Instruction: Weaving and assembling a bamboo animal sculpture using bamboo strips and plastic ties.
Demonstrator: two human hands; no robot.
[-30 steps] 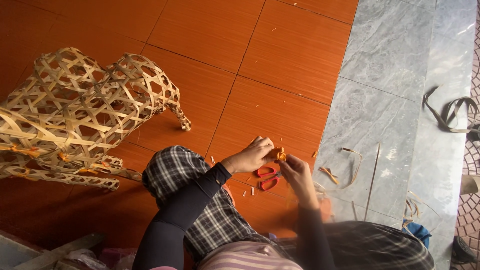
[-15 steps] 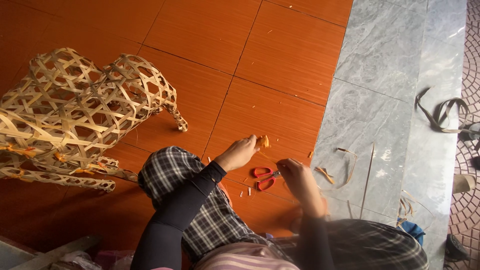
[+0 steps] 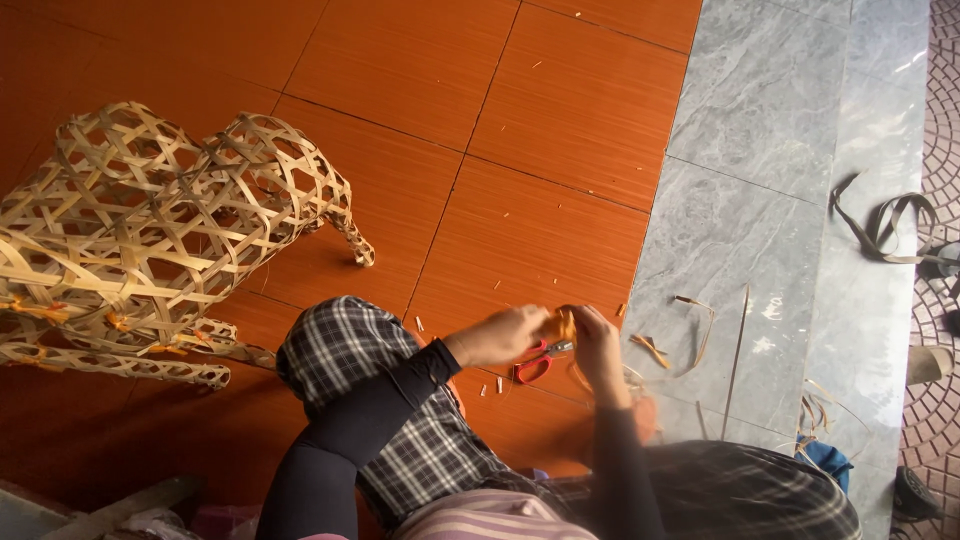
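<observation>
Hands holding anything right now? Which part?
Both: left hand and right hand pinch a small orange strip between them. Exact grip point unclear.

Setting: informal home craft workspace, work done on the floor. Evidence: orange tiled floor meeting a grey stone border, 1 woven bamboo animal frame, loose bamboo strips, red-handled scissors.

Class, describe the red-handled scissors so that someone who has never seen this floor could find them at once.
Start at the seam where the orange floor tiles meet the grey stone strip, then follow it down to the person's two hands. The scissors lie on the orange tile just beneath the left hand and right hand. Their red loop handles set them apart from the pale bamboo scraps nearby.
</observation>
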